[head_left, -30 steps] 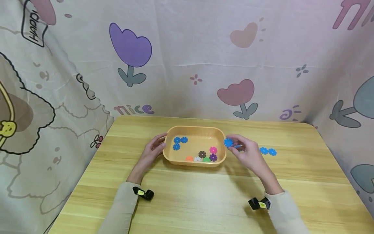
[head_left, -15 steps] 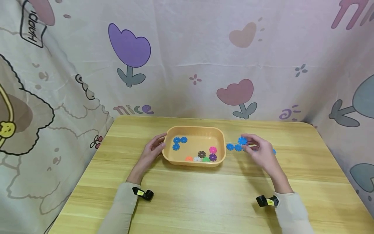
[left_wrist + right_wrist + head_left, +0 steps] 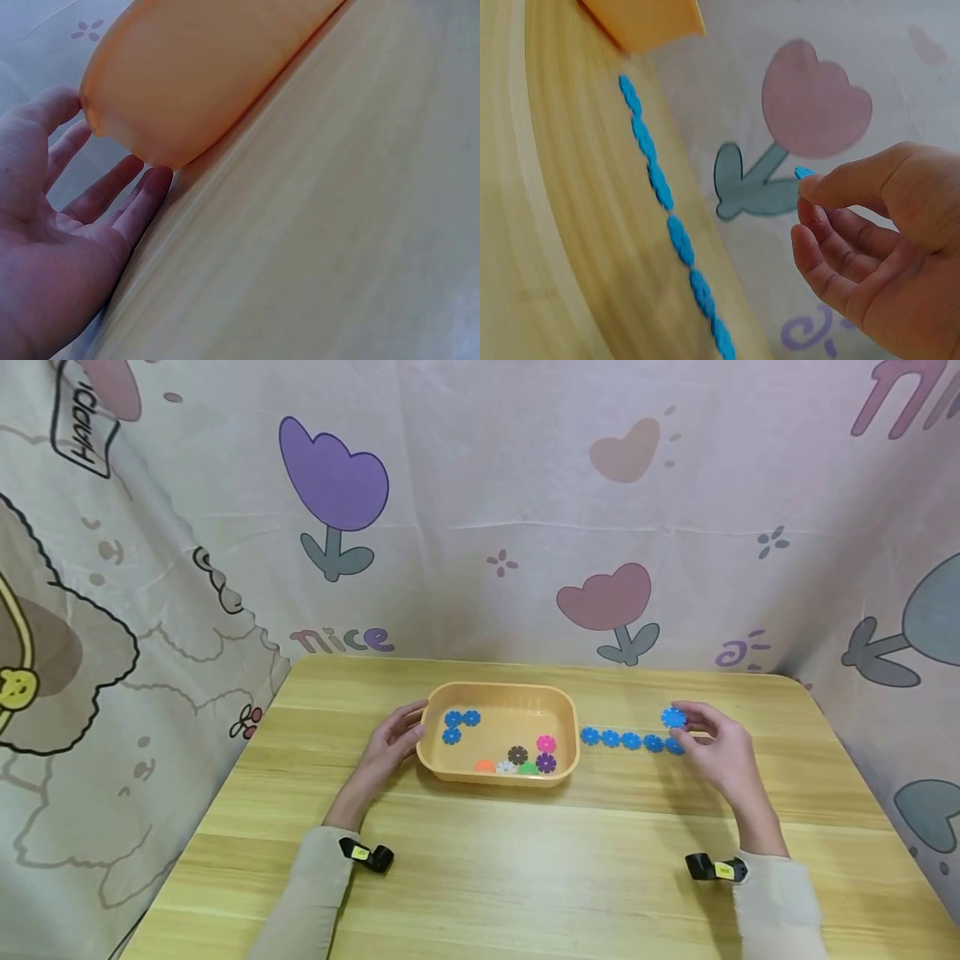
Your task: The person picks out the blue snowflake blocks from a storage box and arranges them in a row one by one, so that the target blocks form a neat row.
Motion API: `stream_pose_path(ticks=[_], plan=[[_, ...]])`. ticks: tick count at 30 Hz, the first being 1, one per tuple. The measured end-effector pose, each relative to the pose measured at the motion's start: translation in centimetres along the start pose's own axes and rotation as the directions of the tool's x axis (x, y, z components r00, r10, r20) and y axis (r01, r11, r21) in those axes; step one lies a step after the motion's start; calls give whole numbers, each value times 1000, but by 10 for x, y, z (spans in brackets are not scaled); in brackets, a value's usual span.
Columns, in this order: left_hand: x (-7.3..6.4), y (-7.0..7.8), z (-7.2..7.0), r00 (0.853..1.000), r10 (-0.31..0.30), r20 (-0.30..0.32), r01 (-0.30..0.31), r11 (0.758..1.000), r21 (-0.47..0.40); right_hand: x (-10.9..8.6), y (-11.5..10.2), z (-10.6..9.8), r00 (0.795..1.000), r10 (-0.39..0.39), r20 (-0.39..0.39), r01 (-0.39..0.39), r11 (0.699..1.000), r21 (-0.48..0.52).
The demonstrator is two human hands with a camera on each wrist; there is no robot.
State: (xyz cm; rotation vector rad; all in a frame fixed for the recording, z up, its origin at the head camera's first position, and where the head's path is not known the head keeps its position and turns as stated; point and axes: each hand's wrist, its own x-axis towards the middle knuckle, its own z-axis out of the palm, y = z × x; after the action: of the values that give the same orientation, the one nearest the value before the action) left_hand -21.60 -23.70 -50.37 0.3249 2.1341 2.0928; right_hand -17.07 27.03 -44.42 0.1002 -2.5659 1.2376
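Observation:
In the head view my right hand (image 3: 722, 752) pinches a blue notched plastic disc (image 3: 672, 717) between thumb and fingers, just above the right end of a row of matching blue discs (image 3: 632, 741). Only an edge of the held disc (image 3: 804, 172) shows past the thumb in the right wrist view. My left hand (image 3: 392, 741) rests against the left end of a yellow-orange tray (image 3: 498, 781). Its fingertips touch the tray's outer wall (image 3: 195, 82) in the left wrist view. Inside lie several loose discs, with blue ones (image 3: 452, 719) at the left.
Pink (image 3: 547, 744), purple (image 3: 546, 763), brown (image 3: 517, 755), green, white and orange discs lie in the tray's right and front part. The wooden table (image 3: 495, 868) ends at a printed cloth backdrop (image 3: 465, 527) behind. The row starts close to the tray's right end.
My right hand has moved right along the row with the blue disc, from beside the tray to the row's far end, uncovering the discs behind it. The left hand has stayed put.

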Motion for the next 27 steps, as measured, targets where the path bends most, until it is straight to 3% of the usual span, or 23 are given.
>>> stream_pose_path(ticks=[17,27], plan=[[-1,-1,0,1000,6,6,-6,1000,2,-8,52,-25,992,119,-35,-119,993,-3],[-1,0,0,1000,0,2,0,1000,12,-14,74,-32,986,161,-35,-163,984,-71]])
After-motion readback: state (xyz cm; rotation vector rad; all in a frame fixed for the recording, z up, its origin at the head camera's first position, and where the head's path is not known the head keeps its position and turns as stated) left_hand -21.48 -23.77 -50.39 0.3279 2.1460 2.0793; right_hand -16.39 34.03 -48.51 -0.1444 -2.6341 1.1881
